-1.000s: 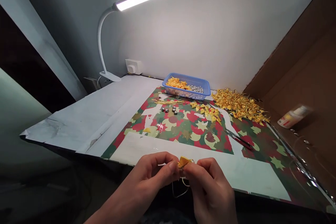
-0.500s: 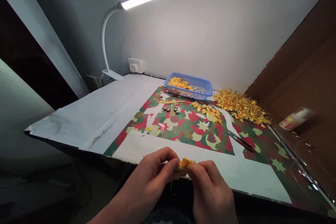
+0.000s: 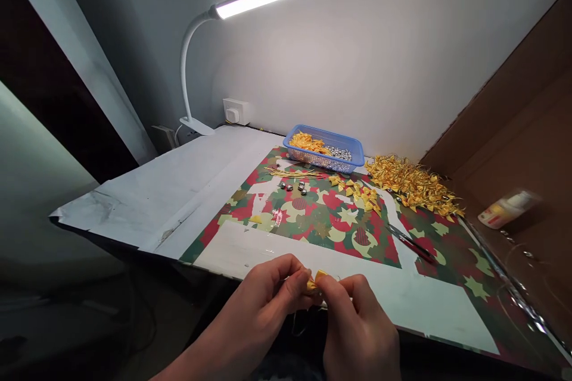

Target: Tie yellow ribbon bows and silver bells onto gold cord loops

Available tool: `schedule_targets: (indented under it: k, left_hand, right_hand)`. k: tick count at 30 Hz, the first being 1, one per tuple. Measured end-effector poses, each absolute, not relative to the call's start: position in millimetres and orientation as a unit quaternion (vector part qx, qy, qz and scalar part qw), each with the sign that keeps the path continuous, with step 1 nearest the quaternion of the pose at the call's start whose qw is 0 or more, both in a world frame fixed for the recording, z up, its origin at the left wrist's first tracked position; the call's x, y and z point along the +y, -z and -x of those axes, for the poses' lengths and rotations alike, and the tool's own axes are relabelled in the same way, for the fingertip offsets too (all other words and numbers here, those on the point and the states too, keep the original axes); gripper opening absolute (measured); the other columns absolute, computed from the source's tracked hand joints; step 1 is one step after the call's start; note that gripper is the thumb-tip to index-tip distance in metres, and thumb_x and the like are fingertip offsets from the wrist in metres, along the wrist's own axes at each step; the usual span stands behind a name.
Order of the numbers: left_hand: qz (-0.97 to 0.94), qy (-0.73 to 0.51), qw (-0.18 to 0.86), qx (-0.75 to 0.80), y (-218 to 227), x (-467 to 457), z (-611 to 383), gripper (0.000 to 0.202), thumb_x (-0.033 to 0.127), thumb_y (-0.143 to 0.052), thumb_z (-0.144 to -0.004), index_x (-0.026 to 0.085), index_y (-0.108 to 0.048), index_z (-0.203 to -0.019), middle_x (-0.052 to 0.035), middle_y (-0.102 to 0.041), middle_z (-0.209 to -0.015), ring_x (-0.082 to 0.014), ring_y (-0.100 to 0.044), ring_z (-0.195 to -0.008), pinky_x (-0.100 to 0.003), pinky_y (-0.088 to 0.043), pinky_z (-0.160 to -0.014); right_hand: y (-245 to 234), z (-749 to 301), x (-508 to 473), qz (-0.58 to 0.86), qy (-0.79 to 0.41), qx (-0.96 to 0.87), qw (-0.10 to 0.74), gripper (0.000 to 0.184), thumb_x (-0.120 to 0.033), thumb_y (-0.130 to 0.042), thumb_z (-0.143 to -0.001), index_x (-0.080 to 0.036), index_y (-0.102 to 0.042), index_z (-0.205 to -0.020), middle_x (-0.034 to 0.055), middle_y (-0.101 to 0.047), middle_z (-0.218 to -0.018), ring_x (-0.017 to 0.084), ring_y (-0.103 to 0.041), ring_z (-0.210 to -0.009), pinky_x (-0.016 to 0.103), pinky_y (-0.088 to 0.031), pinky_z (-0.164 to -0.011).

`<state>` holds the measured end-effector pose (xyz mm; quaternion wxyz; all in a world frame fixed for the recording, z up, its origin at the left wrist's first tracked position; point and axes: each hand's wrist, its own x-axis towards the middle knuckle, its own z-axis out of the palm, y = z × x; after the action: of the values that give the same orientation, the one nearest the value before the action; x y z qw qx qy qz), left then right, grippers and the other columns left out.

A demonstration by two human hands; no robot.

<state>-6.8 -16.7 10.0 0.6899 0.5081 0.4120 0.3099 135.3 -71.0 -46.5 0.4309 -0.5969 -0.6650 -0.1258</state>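
Above the near table edge, a small yellow ribbon bow (image 3: 311, 286) is pinched between my two hands. My left hand (image 3: 270, 294) holds its left side between thumb and forefinger. My right hand (image 3: 361, 318) grips the other side, its fingertips covering much of the bow. A thin thread-like end hangs below the fingers. Beyond the hands, several silver bells (image 3: 289, 187) lie on the patterned sheet, near a bundle of thin gold cords (image 3: 297, 173). Loose yellow bows (image 3: 357, 192) are scattered to the right of these.
A blue basket (image 3: 358, 161) at the back holds yellow ribbon pieces and silver bells. Beside it is a large heap of gold bows (image 3: 409, 183). A dark, slender pointed tool (image 3: 412, 244) lies at right, near a small bottle (image 3: 504, 209). A lamp (image 3: 184, 65) stands back left.
The fingers have closed further over the bow, hiding more of it. The whole view has shifted slightly; the things on the table lie as before.
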Motion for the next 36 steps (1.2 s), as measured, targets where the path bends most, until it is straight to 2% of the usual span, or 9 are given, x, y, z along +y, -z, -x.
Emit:
schedule_targets:
  k: [4,7,13,20,29,33,36]
  left_hand:
    - [-0.493,-0.318,0.690,0.423,-7,-14,8,0.054,0.068,-0.071,-0.078,0.016,-0.058,-0.070,0.0013,-0.060,-0.073,-0.0169,-0.057,-0.075,-0.036,-0.057,-0.082]
    - [-0.477,-0.322,0.710,0.406,-6,-13,7,0.051,0.064,-0.072,-0.080,0.016,-0.059,-0.071,0.0023,-0.059,-0.072,-0.0157,-0.057,-0.074,-0.035,-0.058,-0.081]
    - [-0.455,-0.321,0.731,0.395,-9,-14,7,0.040,0.052,-0.077,-0.083,0.015,-0.064,-0.076,0.0017,-0.064,-0.076,-0.0159,-0.061,-0.079,-0.037,-0.058,-0.091]
    - [-0.464,-0.332,0.726,0.384,1,-14,9,0.041,0.054,-0.071,-0.087,0.016,-0.059,-0.075,0.0024,-0.061,-0.074,-0.0156,-0.062,-0.075,-0.037,-0.059,-0.085]
    - [-0.459,-0.312,0.734,0.391,-8,-12,6,0.046,0.060,-0.073,-0.082,0.016,-0.060,-0.072,0.0024,-0.063,-0.070,-0.0162,-0.065,-0.070,-0.035,-0.058,-0.081]
    - [-0.462,-0.315,0.737,0.380,-13,-11,3,0.042,0.052,-0.080,-0.079,0.015,-0.064,-0.070,0.0018,-0.064,-0.067,-0.0148,-0.062,-0.067,-0.027,-0.054,-0.071]
    - [-0.488,-0.322,0.723,0.369,-11,-11,3,0.033,0.043,-0.080,-0.081,0.013,-0.070,-0.071,0.0008,-0.066,-0.065,-0.0145,-0.060,-0.066,-0.025,-0.050,-0.065]
  right_hand:
    - [47,-136,-71,0.591,0.125,-0.673,0.426,0.019,-0.019,-0.051,-0.100,-0.024,-0.070,-0.102,0.0001,-0.058,-0.073,0.011,-0.052,-0.054,0.022,-0.038,-0.050]
    - [48,-135,-69,0.595,0.072,-0.664,0.447,0.019,-0.023,-0.050,-0.102,-0.025,-0.069,-0.099,-0.0006,-0.055,-0.072,0.011,-0.054,-0.056,0.021,-0.042,-0.052]
    - [51,-137,-66,0.595,-0.044,-0.638,0.487,0.024,-0.032,-0.044,-0.105,-0.025,-0.063,-0.092,-0.0029,-0.048,-0.073,0.010,-0.051,-0.056,0.019,-0.044,-0.053]
    - [49,-140,-67,0.568,-0.081,-0.645,0.505,0.025,-0.026,-0.043,-0.105,-0.024,-0.062,-0.088,-0.0039,-0.046,-0.075,0.008,-0.048,-0.057,0.017,-0.042,-0.055]
    - [44,-147,-62,0.513,-0.149,-0.648,0.543,0.022,-0.017,-0.048,-0.100,-0.023,-0.061,-0.084,-0.0033,-0.050,-0.075,0.009,-0.050,-0.060,0.016,-0.044,-0.056]
    - [43,-150,-59,0.497,-0.190,-0.633,0.562,0.020,-0.018,-0.051,-0.099,-0.022,-0.062,-0.082,-0.0011,-0.052,-0.078,0.011,-0.053,-0.064,0.018,-0.046,-0.056]
    - [43,-152,-58,0.491,-0.199,-0.630,0.568,0.020,-0.019,-0.055,-0.099,-0.023,-0.066,-0.083,-0.0007,-0.058,-0.077,0.011,-0.058,-0.065,0.019,-0.048,-0.058]
